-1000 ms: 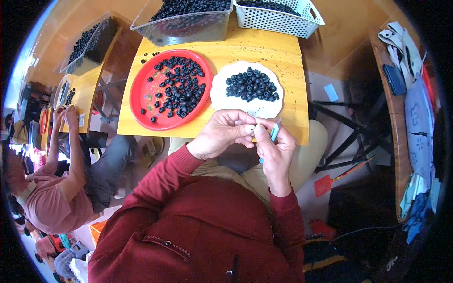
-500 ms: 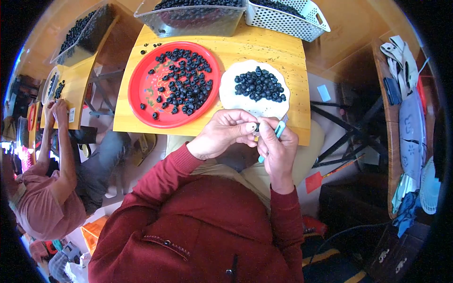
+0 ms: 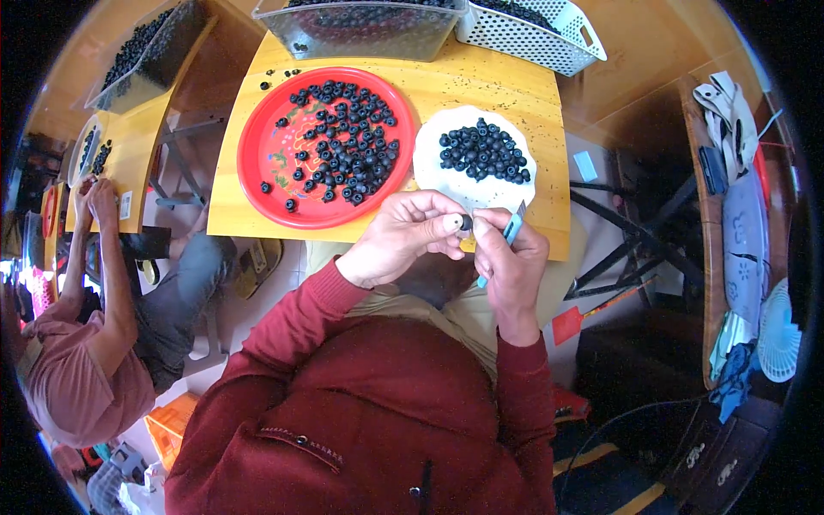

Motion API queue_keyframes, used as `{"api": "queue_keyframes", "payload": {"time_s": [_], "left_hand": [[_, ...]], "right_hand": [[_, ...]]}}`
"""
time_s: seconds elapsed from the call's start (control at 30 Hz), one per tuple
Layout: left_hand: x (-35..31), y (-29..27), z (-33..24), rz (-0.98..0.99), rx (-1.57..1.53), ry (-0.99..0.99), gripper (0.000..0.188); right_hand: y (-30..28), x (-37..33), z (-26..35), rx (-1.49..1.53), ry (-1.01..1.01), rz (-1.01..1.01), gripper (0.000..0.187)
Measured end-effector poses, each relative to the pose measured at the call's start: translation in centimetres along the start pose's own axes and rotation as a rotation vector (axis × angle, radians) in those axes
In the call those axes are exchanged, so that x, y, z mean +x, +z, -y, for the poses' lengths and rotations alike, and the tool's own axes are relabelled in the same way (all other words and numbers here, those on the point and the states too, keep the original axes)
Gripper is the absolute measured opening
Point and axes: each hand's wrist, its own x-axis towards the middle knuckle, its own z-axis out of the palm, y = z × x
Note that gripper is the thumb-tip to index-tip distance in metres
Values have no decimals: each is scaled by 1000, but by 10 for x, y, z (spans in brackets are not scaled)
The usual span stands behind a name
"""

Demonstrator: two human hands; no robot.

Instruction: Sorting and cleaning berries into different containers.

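Left hand, centre of frame: fingers curled, thumb and forefinger pinched on one dark berry. Right hand, just right of it: closed round a light-blue knife, blade tip pointing up and slightly right, handle running down through the fist. Berry sits between the two hands, at the left fingertips, touching or nearly touching the right thumb; it is round, no long axis; the blade lies just right of it. Both hands hang over the near edge of the yellow desk. White plate of berries directly above the hands, near; red plate of scattered berries to upper left, farther. Clear tub and white basket along the top edge. Another person at far left. Against the earlier frames: grip and berry position unchanged; the desk and plates sit lower and more central in the frame.
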Motion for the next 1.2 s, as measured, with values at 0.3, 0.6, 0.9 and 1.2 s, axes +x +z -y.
{"api": "queue_keyframes", "payload": {"time_s": [0.3, 0.6, 0.9, 1.2], "left_hand": [[0, -4, -3, 4, -109, 24, 18], [0, -3, -1, -19, -130, 33, 18], [3, -1, 3, -46, -83, 36, 17], [4, 7, 3, -14, -48, 46, 16]], "right_hand": [[5, -9, 1, -284, -62, 28, 27], [8, -8, 13, -578, -350, 101, 32], [1, -7, 16, -647, -380, 109, 30], [-9, -10, 26, -671, -404, 133, 27]]}}
